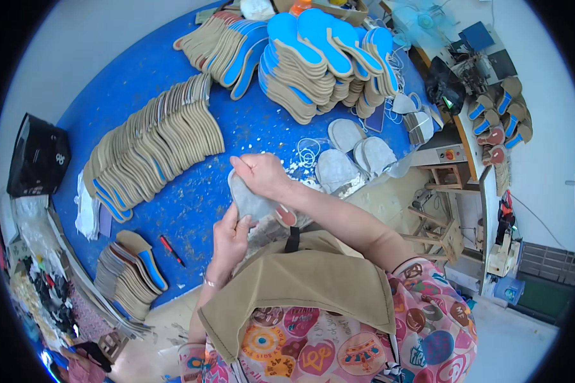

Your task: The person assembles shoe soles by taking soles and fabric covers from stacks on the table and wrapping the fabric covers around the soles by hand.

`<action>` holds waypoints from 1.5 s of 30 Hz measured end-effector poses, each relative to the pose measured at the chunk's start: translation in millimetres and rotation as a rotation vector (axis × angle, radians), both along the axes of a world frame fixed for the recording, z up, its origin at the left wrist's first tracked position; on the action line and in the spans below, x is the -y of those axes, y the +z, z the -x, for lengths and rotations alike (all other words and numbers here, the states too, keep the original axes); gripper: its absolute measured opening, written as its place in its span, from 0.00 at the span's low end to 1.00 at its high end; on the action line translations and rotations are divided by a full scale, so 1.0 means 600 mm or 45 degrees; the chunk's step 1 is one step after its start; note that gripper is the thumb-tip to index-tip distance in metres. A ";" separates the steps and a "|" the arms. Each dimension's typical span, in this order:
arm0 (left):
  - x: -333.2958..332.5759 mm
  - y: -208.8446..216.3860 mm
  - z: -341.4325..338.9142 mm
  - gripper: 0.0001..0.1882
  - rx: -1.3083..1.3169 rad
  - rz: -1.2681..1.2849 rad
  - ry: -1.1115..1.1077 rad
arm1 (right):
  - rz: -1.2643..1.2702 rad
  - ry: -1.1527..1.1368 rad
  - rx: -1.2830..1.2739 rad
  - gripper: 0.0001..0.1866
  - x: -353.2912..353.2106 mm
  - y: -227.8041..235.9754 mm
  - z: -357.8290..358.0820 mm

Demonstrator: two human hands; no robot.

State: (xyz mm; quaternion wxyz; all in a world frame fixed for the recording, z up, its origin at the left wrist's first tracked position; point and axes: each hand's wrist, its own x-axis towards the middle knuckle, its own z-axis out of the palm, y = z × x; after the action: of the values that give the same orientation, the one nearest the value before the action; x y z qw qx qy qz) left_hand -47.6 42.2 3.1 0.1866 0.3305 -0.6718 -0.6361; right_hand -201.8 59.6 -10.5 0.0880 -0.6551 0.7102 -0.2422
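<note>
Grey insole piece (249, 199), flat, pale, rounded

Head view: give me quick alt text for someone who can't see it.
Both hands, left hand and right hand, grip a grey shoe upper piece over a blue table. Fanned tan-and-blue insoles lie left; grey pieces right.

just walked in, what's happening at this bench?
A person at a blue table holds a grey insole piece in both hands: the left hand grips its lower end, the right hand its top. More grey pieces lie just to the right. Fanned rows of tan insoles cover the left side, blue-topped stacks sit at the far edge, and a red pen lies near a small stack.
</note>
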 end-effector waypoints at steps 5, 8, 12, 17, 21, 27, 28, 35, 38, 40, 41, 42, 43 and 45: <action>0.035 0.004 -0.015 0.18 -0.314 -0.623 -0.211 | 0.040 -0.290 0.727 0.15 -0.006 0.033 0.009; 0.039 -0.019 -0.011 0.23 -0.238 -0.751 -0.372 | 0.005 -0.115 0.606 0.17 0.005 0.059 0.009; 0.028 -0.046 -0.010 0.24 -0.496 -1.344 0.240 | 0.157 -0.316 0.170 0.14 0.092 0.099 0.156; 0.035 -0.070 -0.071 0.25 -0.622 -1.412 0.381 | 0.136 -0.589 -0.854 0.17 0.156 0.100 0.373; 0.046 -0.080 -0.117 0.26 -0.881 -1.532 0.243 | -0.459 -0.583 -0.606 0.19 0.191 0.076 0.431; 0.049 -0.065 -0.110 0.26 -0.746 -1.356 0.555 | -0.212 -0.797 0.060 0.16 0.180 0.125 0.457; 0.051 -0.061 -0.108 0.26 -0.741 -1.353 0.567 | -0.055 -0.824 0.295 0.15 0.181 0.141 0.437; 0.067 -0.033 -0.066 0.25 -0.940 -1.280 0.489 | 0.491 -0.152 1.809 0.18 0.060 0.151 0.209; 0.065 -0.018 -0.050 0.26 -1.033 -1.297 0.480 | 0.199 -0.088 2.224 0.20 -0.012 0.089 0.131; 0.061 -0.007 -0.043 0.27 -1.062 -1.258 0.450 | 0.115 -0.315 2.037 0.19 -0.040 0.080 0.054; 0.058 -0.003 -0.042 0.27 -1.112 -1.243 0.394 | 0.035 -0.198 1.973 0.18 -0.060 0.058 0.032; 0.054 -0.001 -0.042 0.27 -1.098 -1.241 0.390 | -0.036 -0.097 1.899 0.16 -0.073 0.054 0.011; 0.051 0.001 -0.043 0.27 -1.194 -1.267 0.325 | -0.026 -0.104 1.907 0.16 -0.085 0.056 -0.001; 0.044 0.001 -0.048 0.25 -1.286 -1.218 0.198 | -0.249 0.068 1.939 0.14 -0.099 0.069 -0.022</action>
State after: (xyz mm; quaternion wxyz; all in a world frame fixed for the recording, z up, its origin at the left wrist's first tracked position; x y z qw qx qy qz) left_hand -18.8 16.0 4.0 0.3548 0.0875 -0.1235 -0.9226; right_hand -188.8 118.8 30.9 0.6163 -0.3137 0.4558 -0.5604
